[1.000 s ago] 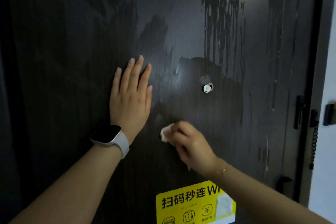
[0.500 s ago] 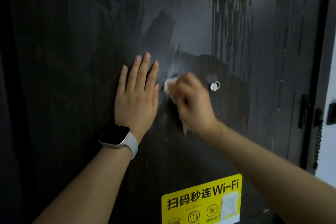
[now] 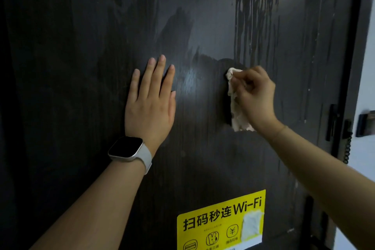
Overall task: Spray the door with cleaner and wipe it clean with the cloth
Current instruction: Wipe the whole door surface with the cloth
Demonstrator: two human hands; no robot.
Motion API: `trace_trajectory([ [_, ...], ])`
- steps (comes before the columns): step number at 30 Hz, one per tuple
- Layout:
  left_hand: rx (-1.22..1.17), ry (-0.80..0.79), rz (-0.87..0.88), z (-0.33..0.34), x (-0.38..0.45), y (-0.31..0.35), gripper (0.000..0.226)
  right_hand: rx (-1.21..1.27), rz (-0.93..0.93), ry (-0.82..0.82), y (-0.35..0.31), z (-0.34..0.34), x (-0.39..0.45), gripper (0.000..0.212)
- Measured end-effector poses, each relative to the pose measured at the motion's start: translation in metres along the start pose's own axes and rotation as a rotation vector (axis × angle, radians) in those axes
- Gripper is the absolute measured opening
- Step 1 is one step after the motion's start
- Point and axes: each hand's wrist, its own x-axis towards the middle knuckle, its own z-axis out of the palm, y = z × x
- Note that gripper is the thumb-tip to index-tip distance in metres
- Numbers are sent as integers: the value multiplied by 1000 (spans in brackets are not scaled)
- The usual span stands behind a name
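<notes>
A dark wood-grain door [image 3: 85,50] fills the view, with wet cleaner streaks running down its upper right part. My left hand [image 3: 151,99] lies flat on the door, fingers straight, a white smartwatch on the wrist. To its right, my right hand [image 3: 254,97] grips a crumpled white cloth [image 3: 236,105] and holds it against the door at mid height. The peephole is hidden behind the right hand and the cloth. No spray bottle is in view.
A yellow Wi-Fi sticker [image 3: 215,221] is stuck low on the door. The door's right edge carries a black latch fitting [image 3: 331,124] and a coiled cord [image 3: 347,150]. A pale wall [image 3: 367,67] lies beyond the frame on the right.
My right hand swept the cloth up from below the left hand, then across to the right over the peephole. The left hand stayed flat on the door.
</notes>
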Motion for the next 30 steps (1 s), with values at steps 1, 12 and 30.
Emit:
trace_trajectory([
  [1, -3, -1, -1, 0, 0, 0, 51, -19, -42, -21, -1, 4, -9, 7],
  [12, -17, 18, -9, -1, 0, -1, 50, -21, -86, 41, -2, 11, -15, 7],
  [30, -30, 8, -15, 0, 0, 1, 52, 4, -289, 83, -5, 20, 29, 15],
])
